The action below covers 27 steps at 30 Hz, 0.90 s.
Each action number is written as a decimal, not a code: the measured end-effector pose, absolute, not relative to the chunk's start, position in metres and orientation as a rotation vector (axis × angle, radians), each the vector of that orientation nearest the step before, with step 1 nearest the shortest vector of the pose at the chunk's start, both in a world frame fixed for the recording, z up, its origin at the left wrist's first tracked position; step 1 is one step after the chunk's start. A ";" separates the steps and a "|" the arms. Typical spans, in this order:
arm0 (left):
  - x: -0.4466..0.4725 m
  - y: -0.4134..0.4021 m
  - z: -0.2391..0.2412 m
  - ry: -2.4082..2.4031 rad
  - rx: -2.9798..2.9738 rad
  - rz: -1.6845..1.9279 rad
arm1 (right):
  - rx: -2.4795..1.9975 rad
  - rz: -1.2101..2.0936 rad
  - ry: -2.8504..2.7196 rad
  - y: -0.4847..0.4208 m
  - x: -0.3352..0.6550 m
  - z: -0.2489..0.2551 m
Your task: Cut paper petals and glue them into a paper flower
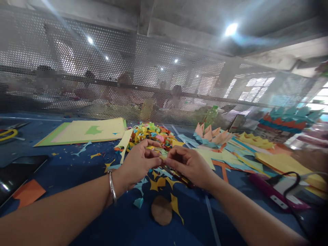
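Note:
My left hand (139, 159), with a silver bangle at its wrist, pinches at a small yellowish paper piece (163, 158), mostly hidden by the fingertips. Meeting it there, my right hand (189, 164) has thumb and forefinger closed on the same piece. Just beyond both hands rises a heap of coloured paper scraps (148, 133). Below them lie yellow offcuts (157, 183), light blue offcuts (138, 202) and a round brown disc (161, 210). Partly under my right hand is a dark slim object (181, 177), its kind unclear.
Left are stacked paper sheets (77, 131), yellow-handled scissors (9, 134), a black phone (22, 171) and an orange paper piece (29, 193). Right are folded paper strips (212, 136), yellow sheets (287, 165) and a purple power strip (276, 193) with cables. A perforated metal screen (159, 68) stands behind.

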<state>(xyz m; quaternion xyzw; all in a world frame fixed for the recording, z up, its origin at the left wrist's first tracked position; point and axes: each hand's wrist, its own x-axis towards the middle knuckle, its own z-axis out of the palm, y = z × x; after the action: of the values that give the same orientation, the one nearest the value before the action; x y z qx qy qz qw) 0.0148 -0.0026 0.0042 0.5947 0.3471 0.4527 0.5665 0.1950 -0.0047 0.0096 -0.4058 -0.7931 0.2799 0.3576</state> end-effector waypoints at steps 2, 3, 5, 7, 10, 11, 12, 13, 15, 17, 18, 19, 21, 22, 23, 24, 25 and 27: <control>0.015 -0.003 0.005 0.806 1.361 1.058 | -1.060 0.788 -2.027 -0.005 0.195 0.009; 0.015 -0.003 0.005 0.799 1.347 1.056 | -1.064 0.823 -2.016 -0.005 0.195 0.009; 0.015 -0.003 0.005 0.793 1.331 1.054 | -1.059 0.868 -2.004 -0.005 0.195 0.008; 0.016 -0.003 0.004 0.802 1.340 1.041 | -1.062 0.867 -2.007 -0.005 0.195 0.007; 0.016 -0.002 0.003 0.828 1.382 1.009 | -1.070 0.848 -2.017 -0.005 0.196 0.007; 0.016 -0.002 0.002 0.834 1.399 1.004 | -1.073 0.852 -2.015 -0.005 0.195 0.007; 0.016 -0.002 0.001 0.836 1.415 1.003 | -1.072 0.864 -2.008 -0.005 0.195 0.007; 0.015 -0.001 0.001 0.835 1.427 1.003 | -1.070 0.884 -1.999 -0.005 0.195 0.007; 0.015 -0.001 0.000 0.828 1.435 1.002 | -1.061 0.932 -1.974 -0.005 0.194 0.008; 0.015 -0.001 0.000 0.813 1.431 1.001 | -1.060 0.970 -1.947 -0.005 0.194 0.008; 0.015 -0.001 0.001 0.806 1.428 1.001 | -1.066 0.983 -1.935 -0.005 0.194 0.009; 0.015 -0.001 0.001 0.802 1.425 1.004 | -1.076 0.995 -1.923 -0.006 0.194 0.009; 0.016 -0.001 0.003 0.797 1.404 1.003 | -1.103 1.011 -1.898 -0.006 0.194 0.010; 0.016 -0.001 0.003 0.795 1.383 0.999 | -1.110 1.012 -1.891 -0.007 0.194 0.011; 0.016 -0.001 0.004 0.795 1.361 0.993 | -1.111 1.007 -1.889 -0.007 0.194 0.012; 0.016 -0.001 0.005 0.792 1.342 0.983 | -1.109 0.999 -1.893 -0.008 0.194 0.012; 0.016 -0.001 0.005 0.791 1.332 0.973 | -1.106 0.994 -1.899 -0.008 0.193 0.013; 0.015 -0.001 0.005 0.796 1.352 0.952 | -1.110 1.011 -1.912 -0.008 0.194 0.013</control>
<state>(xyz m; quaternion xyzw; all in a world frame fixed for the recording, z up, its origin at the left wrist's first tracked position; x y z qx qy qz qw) 0.0154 -0.0007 0.0051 0.5853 0.3443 0.4118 0.6077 0.1936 -0.0080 0.0126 -0.4281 -0.7373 0.3899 0.3479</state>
